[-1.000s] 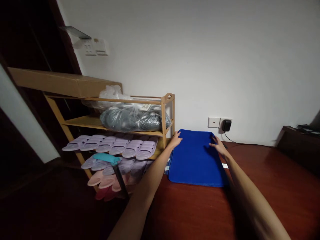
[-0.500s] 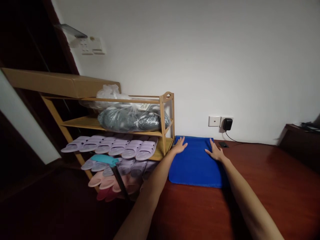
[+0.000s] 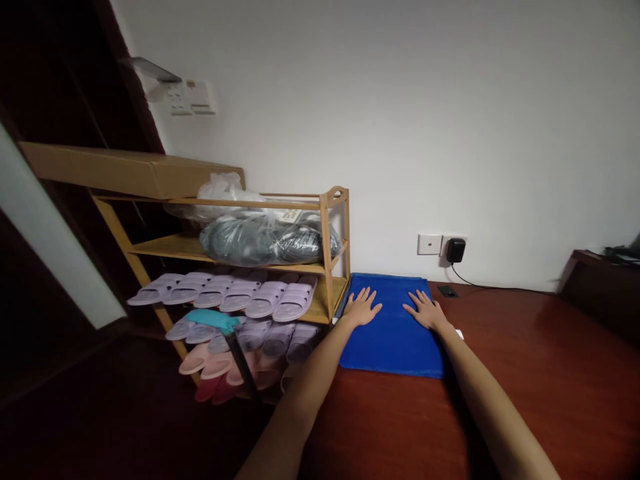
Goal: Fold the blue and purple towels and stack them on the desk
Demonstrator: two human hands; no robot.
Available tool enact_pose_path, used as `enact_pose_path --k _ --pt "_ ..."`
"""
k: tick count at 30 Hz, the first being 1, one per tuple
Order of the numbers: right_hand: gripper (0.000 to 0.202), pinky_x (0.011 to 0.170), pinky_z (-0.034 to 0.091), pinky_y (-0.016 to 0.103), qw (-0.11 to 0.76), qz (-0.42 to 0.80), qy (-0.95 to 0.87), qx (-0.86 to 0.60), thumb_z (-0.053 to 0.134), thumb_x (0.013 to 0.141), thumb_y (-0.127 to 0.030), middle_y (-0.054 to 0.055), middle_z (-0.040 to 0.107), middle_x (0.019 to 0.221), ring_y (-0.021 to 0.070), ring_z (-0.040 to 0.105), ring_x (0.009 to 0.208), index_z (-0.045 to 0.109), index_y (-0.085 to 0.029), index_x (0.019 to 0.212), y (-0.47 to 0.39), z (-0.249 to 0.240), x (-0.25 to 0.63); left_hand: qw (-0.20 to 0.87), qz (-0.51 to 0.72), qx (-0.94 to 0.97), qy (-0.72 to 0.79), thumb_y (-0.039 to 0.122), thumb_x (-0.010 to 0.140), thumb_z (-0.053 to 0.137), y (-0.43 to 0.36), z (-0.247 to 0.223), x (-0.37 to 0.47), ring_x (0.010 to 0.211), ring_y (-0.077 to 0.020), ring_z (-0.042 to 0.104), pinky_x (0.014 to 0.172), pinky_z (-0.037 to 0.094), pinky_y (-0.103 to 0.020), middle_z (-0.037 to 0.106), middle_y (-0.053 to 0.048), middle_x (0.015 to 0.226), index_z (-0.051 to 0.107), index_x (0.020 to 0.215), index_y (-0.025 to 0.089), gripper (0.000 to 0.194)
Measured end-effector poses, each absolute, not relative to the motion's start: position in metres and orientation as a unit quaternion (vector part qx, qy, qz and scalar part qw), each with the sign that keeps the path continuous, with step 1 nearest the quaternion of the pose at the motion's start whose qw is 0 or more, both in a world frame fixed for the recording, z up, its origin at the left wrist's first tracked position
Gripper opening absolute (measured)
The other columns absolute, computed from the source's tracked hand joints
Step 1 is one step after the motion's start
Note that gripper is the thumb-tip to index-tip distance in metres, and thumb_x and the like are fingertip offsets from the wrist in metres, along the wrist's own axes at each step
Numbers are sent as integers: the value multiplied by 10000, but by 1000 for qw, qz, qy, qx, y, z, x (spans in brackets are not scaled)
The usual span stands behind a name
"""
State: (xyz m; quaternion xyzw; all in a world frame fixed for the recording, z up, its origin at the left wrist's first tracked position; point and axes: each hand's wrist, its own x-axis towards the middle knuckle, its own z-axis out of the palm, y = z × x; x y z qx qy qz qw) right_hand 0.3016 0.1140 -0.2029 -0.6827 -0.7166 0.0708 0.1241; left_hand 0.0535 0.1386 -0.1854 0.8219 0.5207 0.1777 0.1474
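Note:
A blue folded cloth (image 3: 390, 340), roughly rectangular, lies flat on the reddish-brown table (image 3: 385, 420) against the wall. My left hand (image 3: 361, 308) rests on its upper left part, palm down with the fingers spread. On the upper right part lies my right hand (image 3: 425, 311), also flat with its fingers apart. Neither hand grips anything. A small white tag (image 3: 459, 334) shows beside the cloth's right edge, just past my right wrist.
Left of the table stands a wooden rack (image 3: 327, 267) with lilac slippers (image 3: 293, 300), a plastic-wrapped bundle (image 3: 265, 237) and a cardboard box (image 3: 150, 175). A black adapter (image 3: 455, 251) is plugged into the wall, its cable trailing right.
Both hands have moved from near the cloth's far edge a little closer to me over its surface. The white tag now shows at the right edge. The camera view has shifted slightly.

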Motion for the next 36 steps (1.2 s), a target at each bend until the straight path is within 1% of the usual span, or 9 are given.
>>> enact_pose_path --k 5,9,13,16,19,22,25,33,36 --pt "769 1116 94 472 100 62 -718 -686 192 864 -714 51 108 1553 212 48 1425 201 -263 1487 107 -203 301 103 105 835 530 646 890 203 128 -181 52 1430 -240 65 1121 14 -524 131 -68 1555 255 1470 220 722" --pt "781 1112 110 477 87 58 -720 -686 185 857 -728 51 109 1552 204 51 1425 193 -268 1488 96 -198 303 83 77 839 532 684 878 132 120 -177 52 1430 -242 63 1121 57 -527 119 -65 1557 227 1480 215 769" --pt "778 1116 76 474 81 48 -725 -682 194 869 -710 75 115 1550 218 57 1425 208 -238 1487 84 -189 299 70 74 843 528 744 843 159 108 -175 52 1426 -272 77 1110 78 -552 133 -97 1552 228 1479 197 842" --pt "710 1123 40 441 92 31 -735 -671 152 911 -642 63 78 1556 198 26 1426 185 -236 1493 74 -181 284 53 93 852 513 695 880 165 98 -172 53 1429 -265 44 1116 47 -536 85 -113 1557 189 1488 167 806" --pt "692 1122 90 415 94 35 -749 -655 86 910 -645 32 95 1555 174 48 1425 165 -282 1493 63 -181 267 48 96 873 475 644 915 142 93 -171 53 1431 -206 54 1130 50 -486 96 -54 1562 174 1491 240 703" --pt "745 1119 95 433 83 46 -755 -649 124 879 -700 52 122 1549 203 66 1424 197 -276 1488 54 -186 258 62 70 891 444 735 859 209 94 -170 50 1423 -217 127 1120 102 -510 178 -35 1549 224 1471 308 747" --pt "757 1119 78 439 80 46 -756 -648 131 876 -704 59 112 1550 212 53 1425 193 -264 1489 49 -188 258 65 59 896 435 782 819 230 95 -170 48 1425 -241 107 1111 89 -540 150 -56 1553 203 1478 293 822" --pt "727 1113 82 436 74 46 -758 -647 121 890 -679 47 127 1551 205 63 1425 197 -274 1488 34 -186 261 69 63 897 432 767 836 197 77 -172 50 1428 -251 83 1108 55 -553 138 -76 1554 194 1484 271 815" --pt "720 1095 128 454 76 44 -759 -645 137 887 -683 61 223 1529 235 157 1405 270 -279 1467 23 -182 263 72 62 899 427 758 843 199 64 -172 49 1428 -259 76 1104 46 -562 134 -82 1555 197 1484 263 809"
